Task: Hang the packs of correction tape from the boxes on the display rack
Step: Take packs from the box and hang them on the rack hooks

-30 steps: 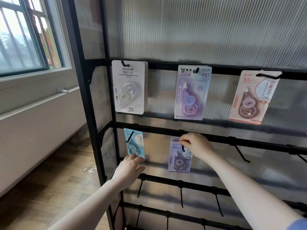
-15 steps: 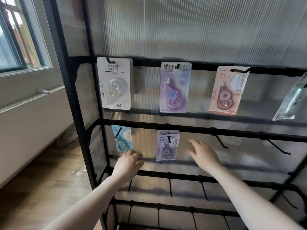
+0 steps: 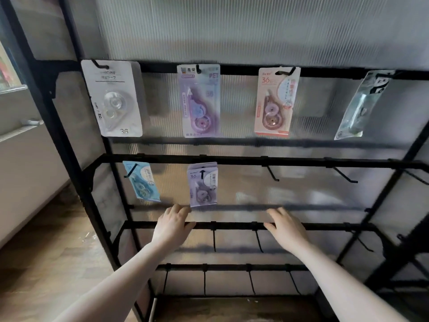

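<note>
The black rack (image 3: 232,160) carries packs on hooks along its bars. On the top bar hang four, left to right: a white pack (image 3: 113,98), a purple pack (image 3: 200,101), a pink pack (image 3: 275,101) and a clear pack (image 3: 362,105). On the second bar hang a blue pack (image 3: 142,182) and lilac packs (image 3: 202,184); other hooks (image 3: 271,173) are bare.

The place looks like a stationery shop or a mock-up of one: a black metal display rack (image 3: 232,160) with rows of peg hooks (image 3: 272,174) fills the frame, backed by ribbed translucent panels (image 3: 232,26), with carded packs of correction tape (image 3: 201,101) hanging across its upper rows. At lower left lies wood flooring (image 3: 46,263), and a radiator (image 3: 23,163) stands at the left edge
</note>
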Motion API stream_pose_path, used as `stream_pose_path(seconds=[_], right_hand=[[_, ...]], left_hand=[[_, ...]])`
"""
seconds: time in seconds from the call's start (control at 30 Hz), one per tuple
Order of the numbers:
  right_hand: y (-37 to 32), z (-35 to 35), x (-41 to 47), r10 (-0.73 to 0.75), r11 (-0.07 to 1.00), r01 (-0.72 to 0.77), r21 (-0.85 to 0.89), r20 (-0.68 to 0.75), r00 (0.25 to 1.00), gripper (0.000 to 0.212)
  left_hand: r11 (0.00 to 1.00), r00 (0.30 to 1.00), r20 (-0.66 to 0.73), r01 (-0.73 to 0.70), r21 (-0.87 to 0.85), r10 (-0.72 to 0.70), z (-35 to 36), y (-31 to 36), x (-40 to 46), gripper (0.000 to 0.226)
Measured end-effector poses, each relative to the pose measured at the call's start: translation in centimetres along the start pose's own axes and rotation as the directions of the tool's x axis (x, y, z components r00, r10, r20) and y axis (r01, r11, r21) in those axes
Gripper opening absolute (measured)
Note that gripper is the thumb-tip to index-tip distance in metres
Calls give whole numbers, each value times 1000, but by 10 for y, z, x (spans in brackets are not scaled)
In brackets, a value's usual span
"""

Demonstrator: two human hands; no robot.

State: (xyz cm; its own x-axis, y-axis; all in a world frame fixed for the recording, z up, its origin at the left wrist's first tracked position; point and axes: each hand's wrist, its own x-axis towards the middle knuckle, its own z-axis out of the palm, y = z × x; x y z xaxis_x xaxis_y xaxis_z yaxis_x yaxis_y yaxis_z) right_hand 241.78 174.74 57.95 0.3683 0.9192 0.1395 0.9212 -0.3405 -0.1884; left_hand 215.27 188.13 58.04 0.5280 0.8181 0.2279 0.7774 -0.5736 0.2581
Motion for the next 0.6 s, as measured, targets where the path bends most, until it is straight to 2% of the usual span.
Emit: stream_pose_path(seconds=[0.23, 0.37, 0.6], right_hand=[[81, 10, -25, 5, 999, -4, -32, 54, 999, 41], [130, 28, -35, 29, 999, -22, -45, 149, 988, 43], [174, 77, -58, 9, 998, 7, -61, 262, 965, 41]], left_hand=[[994, 990, 93, 105, -16, -103, 44, 75, -18, 46], [988, 979, 139, 153, -20, -149, 83, 117, -41, 45], [967, 926, 289, 253, 3, -243, 141, 150, -71, 45]])
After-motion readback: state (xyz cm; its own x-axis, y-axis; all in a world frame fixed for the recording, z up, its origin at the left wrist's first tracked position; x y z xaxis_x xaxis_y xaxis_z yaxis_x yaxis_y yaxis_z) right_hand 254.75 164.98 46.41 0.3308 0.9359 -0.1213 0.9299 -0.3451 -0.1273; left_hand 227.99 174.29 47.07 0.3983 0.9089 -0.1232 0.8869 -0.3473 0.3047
